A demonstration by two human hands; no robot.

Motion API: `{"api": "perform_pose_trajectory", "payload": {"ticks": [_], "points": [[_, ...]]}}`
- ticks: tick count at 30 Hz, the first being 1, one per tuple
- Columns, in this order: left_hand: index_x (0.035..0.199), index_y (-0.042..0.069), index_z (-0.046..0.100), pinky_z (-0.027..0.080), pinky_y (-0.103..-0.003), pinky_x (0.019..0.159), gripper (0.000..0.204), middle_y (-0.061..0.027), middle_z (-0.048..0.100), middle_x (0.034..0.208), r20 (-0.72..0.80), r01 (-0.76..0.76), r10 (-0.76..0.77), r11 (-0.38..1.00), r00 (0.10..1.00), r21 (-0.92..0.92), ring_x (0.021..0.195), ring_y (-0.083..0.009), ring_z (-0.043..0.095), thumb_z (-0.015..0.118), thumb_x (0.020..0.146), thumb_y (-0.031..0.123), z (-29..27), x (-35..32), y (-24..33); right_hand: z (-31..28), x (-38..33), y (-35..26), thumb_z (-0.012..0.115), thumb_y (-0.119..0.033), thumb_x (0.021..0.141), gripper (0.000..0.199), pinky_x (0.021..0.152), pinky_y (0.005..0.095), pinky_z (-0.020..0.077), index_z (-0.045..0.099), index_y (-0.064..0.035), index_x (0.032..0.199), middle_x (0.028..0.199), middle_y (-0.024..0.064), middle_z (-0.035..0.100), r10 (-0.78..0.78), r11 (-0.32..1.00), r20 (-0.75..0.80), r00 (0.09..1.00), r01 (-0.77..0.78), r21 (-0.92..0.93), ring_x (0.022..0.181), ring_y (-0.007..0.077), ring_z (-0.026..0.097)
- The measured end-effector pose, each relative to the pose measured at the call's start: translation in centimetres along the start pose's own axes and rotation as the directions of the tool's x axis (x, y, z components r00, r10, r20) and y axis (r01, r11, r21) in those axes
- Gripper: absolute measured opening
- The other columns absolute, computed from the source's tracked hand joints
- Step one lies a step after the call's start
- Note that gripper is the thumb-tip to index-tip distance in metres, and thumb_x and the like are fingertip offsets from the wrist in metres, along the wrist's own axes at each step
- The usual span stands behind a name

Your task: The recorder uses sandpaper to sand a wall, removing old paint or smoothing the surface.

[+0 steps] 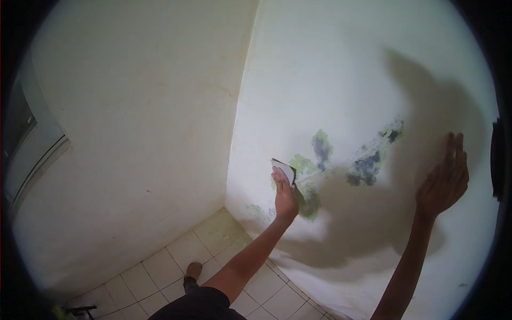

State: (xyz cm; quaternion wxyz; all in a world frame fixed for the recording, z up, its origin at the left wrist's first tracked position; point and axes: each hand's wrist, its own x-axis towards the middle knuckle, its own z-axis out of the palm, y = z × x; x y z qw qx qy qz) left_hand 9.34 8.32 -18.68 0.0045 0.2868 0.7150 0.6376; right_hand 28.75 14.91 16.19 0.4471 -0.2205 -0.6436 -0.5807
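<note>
My left hand presses a folded piece of sandpaper, pale on its back with a dark edge, against the white wall. Around it the paint has come away in patches of green and dark grey. Farther right, my right hand rests with fingers stretched out on the same wall and holds nothing. The wall surface under the sandpaper is hidden.
A second wall meets this one in a corner. Below lies a floor of pale tiles, where my foot stands near the corner. A framed opening is at the left, and a dark object juts in at the right edge.
</note>
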Motion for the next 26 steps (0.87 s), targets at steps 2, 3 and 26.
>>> {"api": "perform_pose_trajectory", "payload": {"ticks": [2,3,26], "points": [[0.154,-0.003,0.004,0.020,-0.049,0.119,0.073,-0.0297,0.004,0.160,-0.004,-0.056,0.055,0.998,0.998,-0.019,0.146,-0.0510,0.008,0.046,0.094,-0.002,-0.6,0.1,-0.5,-0.1,0.0,-0.5,0.023,-0.034,0.107,0.049,0.101,0.0364,0.0423,0.056,-0.0163,0.139,0.142,0.0031,0.056,0.003,1.000,0.007,1.000,-0.003,-0.011,0.123,0.0244,0.056],[0.154,-0.002,0.005,0.023,-0.048,0.118,0.072,-0.0288,0.005,0.160,0.011,-0.056,0.056,0.998,0.998,-0.017,0.146,-0.0511,0.009,0.045,0.095,-0.001,-0.8,0.1,-0.3,-0.2,-0.1,-0.6,0.025,-0.033,0.106,0.048,0.101,0.0371,0.0420,0.056,-0.0160,0.139,0.143,0.0035,0.055,-0.005,0.999,0.040,0.999,0.004,0.033,0.123,0.0250,0.055],[0.132,0.001,0.051,0.056,-0.040,0.091,0.038,-0.0089,0.063,0.120,0.714,0.568,-0.143,0.718,0.686,-0.402,0.107,-0.0194,0.064,0.058,0.100,0.020,-19.9,2.6,-1.1,-11.4,-15.3,-33.3,0.063,-0.032,0.097,0.055,0.113,0.0401,0.0335,0.045,-0.0014,0.140,0.137,0.0120,0.055,-0.320,-0.819,0.940,0.117,-0.533,-0.213,0.127,0.0223,0.051]]}}
